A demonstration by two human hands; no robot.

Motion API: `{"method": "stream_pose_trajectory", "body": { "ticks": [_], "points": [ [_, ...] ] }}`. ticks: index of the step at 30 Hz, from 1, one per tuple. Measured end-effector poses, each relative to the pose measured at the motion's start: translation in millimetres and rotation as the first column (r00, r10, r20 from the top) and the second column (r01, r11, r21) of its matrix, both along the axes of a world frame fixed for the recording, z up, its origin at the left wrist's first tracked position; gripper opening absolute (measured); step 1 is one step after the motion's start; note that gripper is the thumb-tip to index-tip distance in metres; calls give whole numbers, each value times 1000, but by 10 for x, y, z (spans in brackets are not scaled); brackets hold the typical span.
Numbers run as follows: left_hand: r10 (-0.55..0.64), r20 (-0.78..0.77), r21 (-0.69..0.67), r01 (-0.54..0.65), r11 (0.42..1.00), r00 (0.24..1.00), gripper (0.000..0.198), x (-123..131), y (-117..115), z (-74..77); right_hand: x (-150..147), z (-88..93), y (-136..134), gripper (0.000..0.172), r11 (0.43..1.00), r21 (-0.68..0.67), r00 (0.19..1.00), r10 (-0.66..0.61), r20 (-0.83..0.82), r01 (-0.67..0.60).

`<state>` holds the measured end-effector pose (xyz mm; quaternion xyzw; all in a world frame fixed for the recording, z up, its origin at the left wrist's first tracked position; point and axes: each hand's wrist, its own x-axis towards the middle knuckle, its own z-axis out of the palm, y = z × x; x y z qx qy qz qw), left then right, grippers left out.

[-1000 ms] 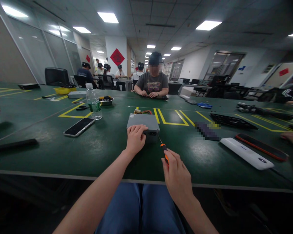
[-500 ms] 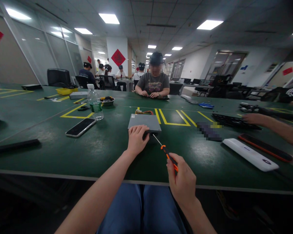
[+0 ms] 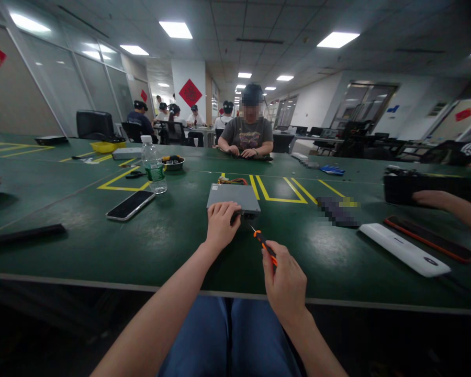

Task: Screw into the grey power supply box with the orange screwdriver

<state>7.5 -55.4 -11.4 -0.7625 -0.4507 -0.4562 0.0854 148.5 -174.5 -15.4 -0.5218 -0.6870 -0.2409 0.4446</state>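
A flat grey metal box (image 3: 232, 196) lies on the green table (image 3: 168, 235) straight ahead of me, coloured wires (image 3: 230, 181) showing at its far end. My left hand (image 3: 220, 224) grips the box's near left corner, fingers curled over the top edge. My right hand (image 3: 284, 280) is closed round an orange and black screwdriver (image 3: 264, 244). Its thin shaft points up and left at the box's near face, the tip at or just short of it.
A phone (image 3: 130, 204) and a water bottle (image 3: 154, 167) lie left of the box. A white oblong device (image 3: 404, 256) and a red-edged bar (image 3: 427, 238) sit right. A co-worker's hand (image 3: 435, 199) holds a black part at the right. A person sits opposite.
My right hand has swung the screwdriver from far out at the right back toward the box's near face. The co-worker at the right has lifted a black part off the table.
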Motion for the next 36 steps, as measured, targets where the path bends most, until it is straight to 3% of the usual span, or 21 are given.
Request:
{"method": "stream_pose_trajectory", "body": {
  "ticks": [6, 14, 22, 29, 36],
  "points": [
    [3, -6, -14, -3, 1000, 1000, 19, 11, -5, -1, -152, 67, -18, 17, 998, -7, 994, -65, 91, 66],
    [-7, -24, -7, 7, 1000, 1000, 22, 8, -10, -4, -485, 40, -28, 28, 990, -62, 951, 137, 278, -125],
    [12, -25, 2, -12, 1000, 1000, 23, 20, -20, 2, -253, 75, 55, 17, 988, 129, 987, 65, 146, -84],
    [10, -15, -11, -10, 1000, 1000, 25, 24, -33, 3, -286, -66, -57, 19, 996, -22, 982, 88, 167, -85],
    [0, -26, -8, 0, 1000, 1000, 28, 15, -38, 8, -382, -118, -68, 24, 996, 29, 974, 72, 213, -80]
  ]
}}
